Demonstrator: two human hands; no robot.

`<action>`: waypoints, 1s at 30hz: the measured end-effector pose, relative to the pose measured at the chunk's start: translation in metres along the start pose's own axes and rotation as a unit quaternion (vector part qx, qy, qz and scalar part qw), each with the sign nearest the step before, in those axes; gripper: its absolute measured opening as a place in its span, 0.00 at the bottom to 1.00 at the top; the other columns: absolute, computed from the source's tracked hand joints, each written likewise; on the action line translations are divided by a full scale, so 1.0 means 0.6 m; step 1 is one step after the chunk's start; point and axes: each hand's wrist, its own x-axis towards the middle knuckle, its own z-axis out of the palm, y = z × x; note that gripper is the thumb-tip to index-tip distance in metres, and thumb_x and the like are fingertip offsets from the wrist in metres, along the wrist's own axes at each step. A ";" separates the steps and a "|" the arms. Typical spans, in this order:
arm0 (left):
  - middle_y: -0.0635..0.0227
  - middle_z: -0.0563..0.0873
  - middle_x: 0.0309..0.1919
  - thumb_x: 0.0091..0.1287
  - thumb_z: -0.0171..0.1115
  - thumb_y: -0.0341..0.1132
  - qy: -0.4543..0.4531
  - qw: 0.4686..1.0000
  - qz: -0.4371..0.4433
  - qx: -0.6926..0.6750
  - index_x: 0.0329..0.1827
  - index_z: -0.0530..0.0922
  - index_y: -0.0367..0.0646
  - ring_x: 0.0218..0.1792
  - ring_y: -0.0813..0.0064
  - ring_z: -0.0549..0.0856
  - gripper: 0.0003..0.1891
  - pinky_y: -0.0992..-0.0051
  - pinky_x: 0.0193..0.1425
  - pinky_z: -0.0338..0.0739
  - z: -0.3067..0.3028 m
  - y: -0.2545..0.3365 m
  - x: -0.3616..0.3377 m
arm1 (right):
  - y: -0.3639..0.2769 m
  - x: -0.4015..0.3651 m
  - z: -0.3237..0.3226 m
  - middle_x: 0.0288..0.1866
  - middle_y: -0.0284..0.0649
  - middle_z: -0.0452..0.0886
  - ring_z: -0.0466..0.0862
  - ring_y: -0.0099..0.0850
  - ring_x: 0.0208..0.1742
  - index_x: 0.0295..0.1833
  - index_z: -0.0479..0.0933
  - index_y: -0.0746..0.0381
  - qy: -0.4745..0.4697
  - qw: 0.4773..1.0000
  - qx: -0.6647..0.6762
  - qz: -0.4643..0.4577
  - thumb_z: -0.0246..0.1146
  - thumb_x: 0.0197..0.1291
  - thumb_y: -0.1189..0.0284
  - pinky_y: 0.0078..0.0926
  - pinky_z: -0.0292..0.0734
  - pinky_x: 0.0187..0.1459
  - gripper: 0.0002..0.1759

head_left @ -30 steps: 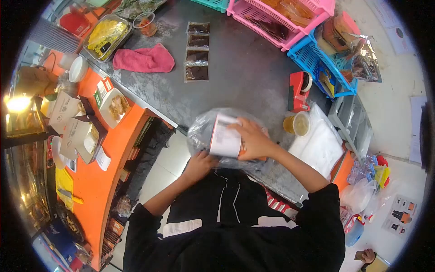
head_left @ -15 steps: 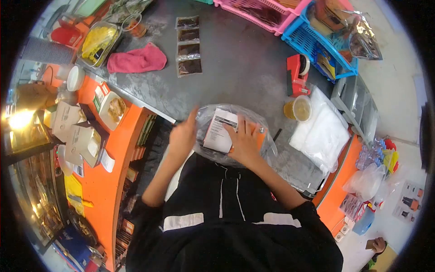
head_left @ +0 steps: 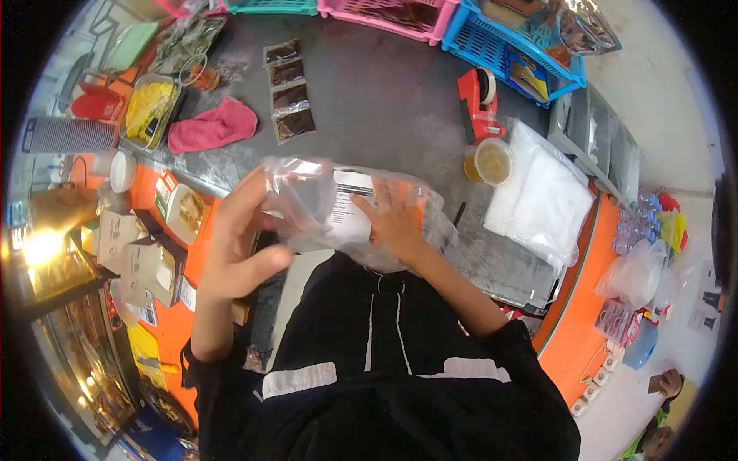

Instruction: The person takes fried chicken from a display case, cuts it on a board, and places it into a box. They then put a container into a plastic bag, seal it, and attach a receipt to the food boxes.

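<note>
A clear plastic bag (head_left: 301,196) lies at the near edge of the dark work table, with an orange package (head_left: 416,201) inside it. On the package shows a white printed label (head_left: 347,201). My left hand (head_left: 240,234) lifts the bag's left end, its fingers curled behind the film and its thumb standing apart; the fingertips are partly hidden by the plastic. Flat on the package, fingers spread, rests my right hand (head_left: 396,227). A dark thin stick-like piece (head_left: 460,213) lies just right of the bag.
Joined dark sauce sachets (head_left: 290,92) and a pink cloth (head_left: 213,125) lie farther back. To the right are a red tape dispenser (head_left: 480,107), a lidded cup (head_left: 492,161) and white plastic bags (head_left: 538,192). Blue (head_left: 492,46) and pink baskets (head_left: 388,19) line the far edge.
My left hand has come up toward the camera and to the left, raising the bag's left end. My right hand stays on the package. The view has shifted slightly.
</note>
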 end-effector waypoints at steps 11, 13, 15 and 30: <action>0.51 0.81 0.41 0.48 0.69 0.42 -0.069 0.895 0.125 0.423 0.59 0.65 0.44 0.47 0.49 0.78 0.34 0.59 0.53 0.70 0.069 -0.328 0.072 | 0.032 -0.006 -0.040 0.60 0.52 0.66 0.66 0.44 0.61 0.64 0.59 0.63 -0.190 0.975 0.093 -0.074 0.60 0.49 0.61 0.48 0.63 0.58 0.36; 0.48 0.81 0.37 0.52 0.63 0.38 0.091 0.913 -0.129 0.377 0.52 0.68 0.42 0.43 0.48 0.79 0.24 0.57 0.49 0.71 0.111 -0.337 0.063 | 0.078 -0.034 -0.029 0.46 0.54 0.75 0.76 0.44 0.47 0.54 0.68 0.64 -0.178 0.961 0.192 -0.088 0.55 0.54 0.61 0.44 0.69 0.50 0.24; 0.49 0.80 0.33 0.52 0.62 0.36 0.163 0.910 -0.068 0.375 0.49 0.68 0.42 0.39 0.47 0.79 0.21 0.56 0.44 0.72 0.110 -0.406 0.043 | 0.095 -0.067 -0.097 0.36 0.52 0.79 0.80 0.42 0.36 0.40 0.76 0.65 -0.190 0.974 0.105 -0.066 0.51 0.60 0.60 0.41 0.72 0.44 0.18; 0.53 0.80 0.32 0.52 0.62 0.32 0.344 0.906 0.007 -0.248 0.50 0.69 0.40 0.33 0.52 0.81 0.21 0.64 0.34 0.75 0.099 -0.534 0.015 | 0.146 -0.183 -0.098 0.63 0.52 0.60 0.61 0.48 0.64 0.64 0.57 0.67 0.136 0.983 0.107 0.053 0.74 0.33 0.48 0.40 0.55 0.64 0.56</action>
